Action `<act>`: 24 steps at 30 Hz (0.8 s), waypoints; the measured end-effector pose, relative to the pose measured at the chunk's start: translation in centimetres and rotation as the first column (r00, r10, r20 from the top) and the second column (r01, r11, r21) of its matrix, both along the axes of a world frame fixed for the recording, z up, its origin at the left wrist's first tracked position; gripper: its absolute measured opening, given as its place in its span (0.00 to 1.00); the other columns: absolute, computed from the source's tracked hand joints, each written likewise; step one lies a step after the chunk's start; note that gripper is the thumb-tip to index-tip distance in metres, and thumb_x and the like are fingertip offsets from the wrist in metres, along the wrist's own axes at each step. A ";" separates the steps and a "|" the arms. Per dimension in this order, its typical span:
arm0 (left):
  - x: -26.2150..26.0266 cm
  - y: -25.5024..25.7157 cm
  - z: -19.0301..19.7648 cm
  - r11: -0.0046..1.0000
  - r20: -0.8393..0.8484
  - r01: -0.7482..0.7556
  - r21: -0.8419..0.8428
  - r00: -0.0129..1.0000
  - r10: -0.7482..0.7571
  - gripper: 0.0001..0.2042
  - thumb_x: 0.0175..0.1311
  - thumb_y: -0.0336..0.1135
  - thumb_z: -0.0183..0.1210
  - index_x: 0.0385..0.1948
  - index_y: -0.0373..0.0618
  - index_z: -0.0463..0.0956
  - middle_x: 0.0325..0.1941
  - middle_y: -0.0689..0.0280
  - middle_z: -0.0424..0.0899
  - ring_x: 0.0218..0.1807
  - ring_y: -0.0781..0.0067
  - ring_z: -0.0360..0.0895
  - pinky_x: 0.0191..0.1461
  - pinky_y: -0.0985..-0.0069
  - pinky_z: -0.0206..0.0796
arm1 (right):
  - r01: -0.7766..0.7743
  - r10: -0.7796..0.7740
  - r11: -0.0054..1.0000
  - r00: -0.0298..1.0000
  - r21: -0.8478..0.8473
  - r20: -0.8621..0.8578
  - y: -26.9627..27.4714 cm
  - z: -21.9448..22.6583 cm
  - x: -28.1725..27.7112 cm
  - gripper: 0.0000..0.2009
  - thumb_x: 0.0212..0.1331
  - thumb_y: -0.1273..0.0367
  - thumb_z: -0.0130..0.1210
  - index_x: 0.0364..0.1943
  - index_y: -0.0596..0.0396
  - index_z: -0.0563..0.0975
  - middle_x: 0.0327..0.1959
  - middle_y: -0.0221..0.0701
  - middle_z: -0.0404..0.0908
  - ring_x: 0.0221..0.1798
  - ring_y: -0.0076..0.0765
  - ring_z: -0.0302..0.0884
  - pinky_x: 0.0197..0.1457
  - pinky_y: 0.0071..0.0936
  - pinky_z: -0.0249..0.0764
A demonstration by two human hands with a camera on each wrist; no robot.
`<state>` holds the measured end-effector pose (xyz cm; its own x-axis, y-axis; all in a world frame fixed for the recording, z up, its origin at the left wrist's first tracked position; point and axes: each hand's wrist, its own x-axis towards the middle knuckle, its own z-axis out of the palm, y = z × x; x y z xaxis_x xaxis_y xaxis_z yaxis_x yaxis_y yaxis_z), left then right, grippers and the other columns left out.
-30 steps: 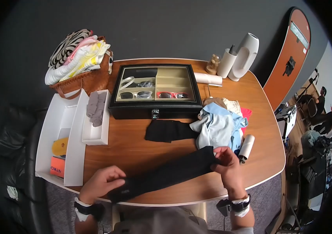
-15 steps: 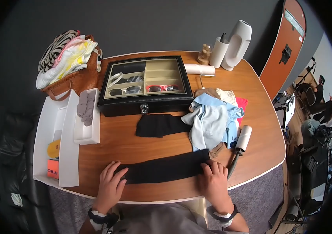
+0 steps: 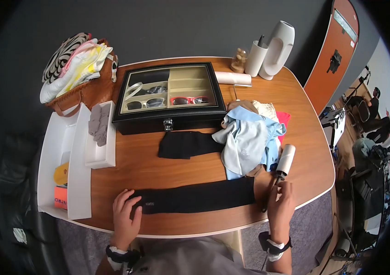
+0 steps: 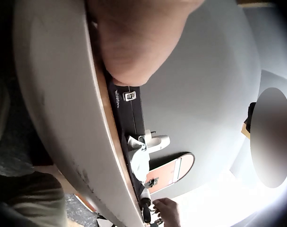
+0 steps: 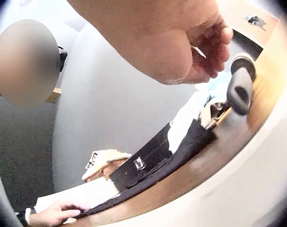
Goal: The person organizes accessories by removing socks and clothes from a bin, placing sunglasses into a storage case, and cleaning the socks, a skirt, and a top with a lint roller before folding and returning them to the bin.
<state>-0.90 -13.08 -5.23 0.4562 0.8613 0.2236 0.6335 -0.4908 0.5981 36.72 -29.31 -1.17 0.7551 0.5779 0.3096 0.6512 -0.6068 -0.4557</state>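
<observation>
A long black cloth piece [image 3: 199, 197], shaped like a sock or sleeve, lies flat along the table's near side, small pale lettering at its left end. My left hand [image 3: 126, 215] rests at that end, fingers loosely spread on the fabric. Past the other end, my right hand [image 3: 281, 208] hovers by the dark handle of a lint roller [image 3: 286, 160], fingers loosely bent. The right wrist view shows a gap between this hand and the handle [image 5: 240, 94]. A second black cloth [image 3: 188, 145] lies farther back, its right end under a light blue shirt [image 3: 245, 146].
A black glasses case [image 3: 167, 120] with a clear lid stands at the back. White boxes [image 3: 79, 183] on the left hold a grey cloth [image 3: 99, 126] and small packs. Behind them is a brown basket [image 3: 89, 91] of folded fabrics. A white vase [image 3: 278, 50] stands back right.
The black cloth was lifted between both hands, then laid flat on the table. My right hand has left its right end and moved right to the roller's handle; the left hand stays at the other end.
</observation>
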 end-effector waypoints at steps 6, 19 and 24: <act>0.0 0.2 -0.4 0.995 0.142 -0.095 -0.022 0.985 0.097 0.15 0.68 0.25 0.58 0.56 0.41 0.77 0.63 0.55 0.77 0.70 0.47 0.69 0.74 0.55 0.59 | 0.102 -0.115 0.953 0.993 -0.285 -0.030 -0.9 -0.5 2.2 0.12 0.64 0.67 0.62 0.31 0.63 0.76 0.28 0.54 0.82 0.33 0.63 0.82 0.37 0.50 0.75; -0.8 0.5 -1.0 0.968 0.259 -0.248 -0.034 0.933 0.249 0.16 0.71 0.27 0.56 0.60 0.40 0.74 0.62 0.53 0.78 0.69 0.48 0.71 0.74 0.58 0.61 | -0.408 0.459 0.865 0.405 0.293 -0.790 1.0 -1.0 -11.1 0.06 0.65 0.73 0.62 0.38 0.58 0.76 0.26 0.26 0.77 0.25 0.17 0.73 0.27 0.24 0.70; -1.6 0.6 -2.0 0.963 0.391 -0.218 -0.157 0.882 0.264 0.20 0.74 0.27 0.54 0.66 0.38 0.68 0.63 0.53 0.78 0.68 0.52 0.73 0.73 0.61 0.61 | -0.797 0.585 0.530 0.097 0.290 -0.805 4.5 -1.0 -17.9 0.12 0.68 0.65 0.60 0.44 0.62 0.76 0.29 0.49 0.82 0.30 0.54 0.82 0.35 0.45 0.76</act>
